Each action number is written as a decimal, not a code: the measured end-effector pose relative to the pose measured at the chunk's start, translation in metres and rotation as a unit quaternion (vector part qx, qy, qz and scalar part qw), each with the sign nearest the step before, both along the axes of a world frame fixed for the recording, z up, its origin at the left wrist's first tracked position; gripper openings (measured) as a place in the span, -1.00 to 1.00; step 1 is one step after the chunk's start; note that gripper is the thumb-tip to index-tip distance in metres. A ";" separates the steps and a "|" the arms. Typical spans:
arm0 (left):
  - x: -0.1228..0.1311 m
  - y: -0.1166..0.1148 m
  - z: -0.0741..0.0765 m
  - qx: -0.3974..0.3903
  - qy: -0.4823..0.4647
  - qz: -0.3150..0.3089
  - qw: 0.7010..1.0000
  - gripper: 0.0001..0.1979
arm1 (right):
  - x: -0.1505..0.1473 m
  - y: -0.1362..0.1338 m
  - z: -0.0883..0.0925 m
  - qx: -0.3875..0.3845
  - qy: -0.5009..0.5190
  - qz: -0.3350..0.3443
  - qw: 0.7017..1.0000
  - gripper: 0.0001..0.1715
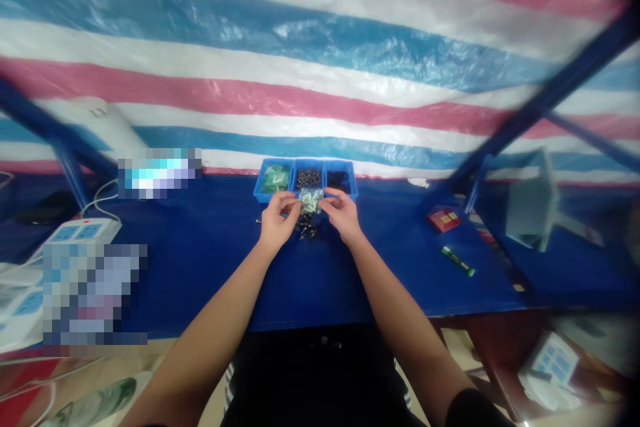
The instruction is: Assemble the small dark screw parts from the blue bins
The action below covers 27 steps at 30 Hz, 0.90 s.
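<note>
Between my two hands is a small clear plastic bag (311, 201) with pale little pieces in it. My left hand (280, 217) pinches its left side, and my right hand (341, 213) grips the right side. Just below the bag, a loose pile of small dark and brass-coloured parts (309, 229) lies on the blue table. Directly behind my hands stands a blue bin with three compartments (259, 188). Green packets (276, 177) fill the left one, small dark metallic parts (309, 178) the middle one, and black pieces (339, 180) the right one.
White power strips (107, 230) with cables lie at the left, near two blurred-out areas. On the right are a red box (444, 219) and a green tube-like packet (458, 261). Blue metal frame bars (525, 97) slant up at both sides before a striped plastic sheet (300, 97).
</note>
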State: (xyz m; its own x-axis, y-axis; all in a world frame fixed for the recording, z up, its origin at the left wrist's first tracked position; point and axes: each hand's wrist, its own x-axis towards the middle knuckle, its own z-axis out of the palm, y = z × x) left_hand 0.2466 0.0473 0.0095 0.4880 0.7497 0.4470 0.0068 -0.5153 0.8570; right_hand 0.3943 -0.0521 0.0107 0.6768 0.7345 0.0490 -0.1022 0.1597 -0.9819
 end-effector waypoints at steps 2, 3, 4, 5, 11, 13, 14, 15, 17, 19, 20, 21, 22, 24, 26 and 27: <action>0.001 0.000 -0.001 -0.001 0.007 -0.002 1.000 -0.69 | 0.000 0.001 -0.003 0.003 -0.014 -0.003 1.000 -0.54; 0.001 0.001 -0.002 -0.001 0.008 -0.003 1.000 -0.68 | 0.000 0.002 -0.004 0.000 -0.021 -0.005 1.000 -0.58; 0.001 0.001 -0.002 -0.001 0.008 -0.003 1.000 -0.68 | 0.000 0.002 -0.005 -0.003 -0.026 -0.006 1.000 -0.61; 0.001 0.002 -0.002 -0.001 0.008 -0.003 1.000 -0.67 | 0.000 0.002 -0.006 -0.003 -0.030 -0.007 1.000 -0.63; 0.000 0.003 0.000 0.002 0.011 -0.010 1.000 -0.65 | 0.001 0.003 -0.005 0.010 -0.060 -0.015 0.998 -0.74; 0.000 0.003 0.000 0.006 0.015 -0.006 1.000 -0.65 | 0.001 0.003 -0.004 0.010 -0.074 -0.020 0.997 -0.75; 0.000 0.003 -0.001 0.009 0.017 -0.004 1.000 -0.66 | 0.000 0.002 -0.004 0.011 -0.080 -0.021 0.996 -0.76; 0.000 0.003 -0.002 0.012 0.019 0.001 1.000 -0.67 | 0.000 0.002 -0.004 0.012 -0.084 -0.021 0.996 -0.77; 0.000 0.003 -0.003 0.019 0.020 0.010 1.000 -0.70 | 0.000 0.002 -0.004 0.008 -0.072 -0.010 0.997 -0.77; 0.001 0.003 -0.003 0.024 0.022 0.013 0.999 -0.74 | 0.000 0.003 -0.006 -0.003 -0.048 0.006 0.999 -0.75; 0.000 0.002 -0.002 0.028 0.023 0.012 0.999 -0.76 | 0.001 0.003 -0.006 -0.008 -0.037 0.012 0.999 -0.74; 0.000 0.002 -0.001 0.033 0.024 0.010 0.999 -0.77 | 0.001 0.003 -0.007 -0.010 -0.028 0.017 0.999 -0.73; 0.000 0.002 0.001 0.042 0.026 0.008 0.999 -0.79 | 0.001 0.003 -0.007 -0.010 -0.023 0.019 1.000 -0.72; -0.001 0.003 0.003 0.068 0.028 0.012 0.997 -0.82 | 0.000 0.003 -0.007 -0.005 -0.018 0.021 1.000 -0.71; -0.002 0.003 0.004 0.082 0.031 0.016 0.996 -0.83 | -0.001 0.003 -0.005 -0.004 -0.015 0.022 1.000 -0.68; -0.002 0.003 0.004 0.081 0.032 0.016 0.996 -0.83 | -0.001 0.002 -0.003 -0.005 -0.015 0.022 1.000 -0.66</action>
State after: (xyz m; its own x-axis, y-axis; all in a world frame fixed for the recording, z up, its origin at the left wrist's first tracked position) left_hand 0.2446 0.0506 0.0135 0.4966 0.6865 0.5311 0.0780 -0.6447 0.7604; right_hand 0.3929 -0.0497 0.0075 0.6430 0.7634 0.0613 -0.0802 0.1468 -0.9859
